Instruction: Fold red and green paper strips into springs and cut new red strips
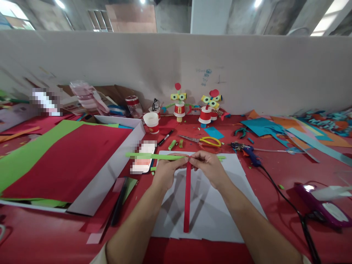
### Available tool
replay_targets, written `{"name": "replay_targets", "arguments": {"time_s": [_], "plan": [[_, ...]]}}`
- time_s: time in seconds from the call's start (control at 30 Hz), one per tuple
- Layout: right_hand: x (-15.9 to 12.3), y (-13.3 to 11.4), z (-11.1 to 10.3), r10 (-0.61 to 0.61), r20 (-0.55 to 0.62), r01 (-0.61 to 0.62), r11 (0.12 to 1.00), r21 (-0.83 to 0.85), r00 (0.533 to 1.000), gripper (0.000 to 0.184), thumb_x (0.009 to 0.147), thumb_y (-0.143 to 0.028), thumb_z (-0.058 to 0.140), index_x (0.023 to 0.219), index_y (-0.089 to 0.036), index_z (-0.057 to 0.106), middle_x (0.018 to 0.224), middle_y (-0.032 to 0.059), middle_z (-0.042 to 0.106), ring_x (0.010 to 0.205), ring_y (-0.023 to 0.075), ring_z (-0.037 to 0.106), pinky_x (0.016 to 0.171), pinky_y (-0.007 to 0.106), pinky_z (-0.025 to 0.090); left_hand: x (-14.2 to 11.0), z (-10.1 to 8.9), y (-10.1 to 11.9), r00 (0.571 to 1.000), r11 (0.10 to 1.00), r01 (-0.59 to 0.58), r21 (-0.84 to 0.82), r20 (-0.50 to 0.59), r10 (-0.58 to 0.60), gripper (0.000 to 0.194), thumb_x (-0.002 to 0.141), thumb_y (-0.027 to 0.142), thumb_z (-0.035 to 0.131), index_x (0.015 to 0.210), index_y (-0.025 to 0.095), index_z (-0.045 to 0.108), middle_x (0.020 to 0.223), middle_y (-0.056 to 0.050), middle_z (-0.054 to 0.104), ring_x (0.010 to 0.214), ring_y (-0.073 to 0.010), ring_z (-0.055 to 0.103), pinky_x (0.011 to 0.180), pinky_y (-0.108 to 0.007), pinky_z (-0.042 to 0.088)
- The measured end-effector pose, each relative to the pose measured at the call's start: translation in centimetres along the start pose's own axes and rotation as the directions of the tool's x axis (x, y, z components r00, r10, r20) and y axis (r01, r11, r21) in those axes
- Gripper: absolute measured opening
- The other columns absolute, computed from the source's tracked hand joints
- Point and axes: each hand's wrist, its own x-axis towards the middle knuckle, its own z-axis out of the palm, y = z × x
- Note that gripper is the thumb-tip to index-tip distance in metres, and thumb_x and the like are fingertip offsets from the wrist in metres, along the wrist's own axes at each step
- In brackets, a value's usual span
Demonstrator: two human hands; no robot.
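Note:
My left hand [167, 170] and my right hand [208, 167] meet over a white sheet [233, 205], fingers pinched together. Between them they hold a green paper strip [154, 156] lying crosswise and a red paper strip [187, 198] that runs toward me down the sheet. The two strips cross at my fingertips, where the joint itself is hidden. Both hands are closed on the strips.
Yellow-handled scissors [205, 140], a black pen [165, 139] and small green coils [172, 144] lie behind the sheet. Two paper-cup figures [179, 106] stand by the wall. A blue glue gun [251, 154] and its cord sit right; red and green paper sheets [63, 157] left.

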Motion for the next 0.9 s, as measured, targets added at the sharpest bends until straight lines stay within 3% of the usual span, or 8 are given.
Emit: {"name": "replay_targets", "arguments": {"time_s": [0.23,0.37,0.5,0.67,0.8,0.9], "plan": [[-0.1,-0.1,0.2,0.101,-0.064,-0.099,0.995,0.031,0.993,0.022,0.063,-0.037,0.072,0.062,-0.017,0.063,0.055,-0.0010,0.060,0.053,0.0109,0.051,0.052,0.026,0.040,-0.2,0.3,0.3,0.998,0.993,0.042,0.113,0.044,-0.048,0.019,0.062,0.027,0.074,0.075,0.017,0.065,0.067,0.002,0.060,0.064,-0.0114,0.053,0.063,-0.025,0.042],[-0.1,-0.2,0.1,0.127,-0.058,-0.126,0.992,0.025,0.990,0.024,0.063,-0.039,0.072,0.061,-0.017,0.061,0.054,-0.0018,0.058,0.051,0.0099,0.048,0.052,0.025,0.037,-0.2,0.3,0.4,0.988,0.958,-0.069,0.278,0.149,0.028,0.018,0.073,0.035,0.063,0.071,0.019,0.056,0.061,0.005,0.048,0.061,-0.0111,0.046,0.057,-0.024,0.034],[-0.1,0.0,-0.1,0.170,-0.019,-0.169,0.985,0.036,0.985,0.025,0.064,-0.039,0.072,0.062,-0.018,0.059,0.054,-0.0034,0.053,0.051,0.0092,0.045,0.052,0.025,0.035,-0.1,-0.2,0.5,0.959,0.834,-0.231,0.501,0.260,0.110,0.025,0.080,0.040,0.054,0.068,0.019,0.054,0.063,0.004,0.046,0.065,-0.0124,0.042,0.061,-0.025,0.033],[0.0,-0.2,-0.4,0.166,0.103,-0.163,0.986,-0.036,0.981,0.027,0.070,-0.042,0.066,0.067,-0.019,0.053,0.056,-0.0052,0.049,0.053,0.0097,0.043,0.053,0.025,0.034,-0.1,-0.4,0.8,0.938,0.752,-0.298,0.588,0.326,0.117,0.028,0.083,0.041,0.051,0.066,0.019,0.052,0.062,0.004,0.043,0.064,-0.0128,0.040,0.060,-0.026,0.031],[0.0,-0.5,-0.8,0.126,0.223,-0.086,0.980,-0.180,0.967,0.030,0.080,-0.047,0.057,0.070,-0.020,0.052,0.057,-0.0049,0.047,0.054,0.0108,0.043,0.054,0.026,0.034,-0.3,-0.3,1.2,0.935,0.742,-0.304,0.597,0.337,0.112,0.025,0.083,0.038,0.051,0.069,0.018,0.055,0.062,0.004,0.043,0.063,-0.0130,0.040,0.060,-0.026,0.031],[-0.1,-0.8,-0.9,0.119,0.246,-0.093,0.989,-0.115,0.962,0.030,0.079,-0.045,0.058,0.066,-0.019,0.051,0.054,-0.0051,0.045,0.051,0.0101,0.041,0.052,0.025,0.032,-0.5,-0.3,1.4,0.925,0.771,-0.305,0.559,0.367,0.100,0.024,0.083,0.037,0.051,0.069,0.019,0.054,0.062,0.004,0.044,0.063,-0.0129,0.040,0.061,-0.026,0.032]]}}
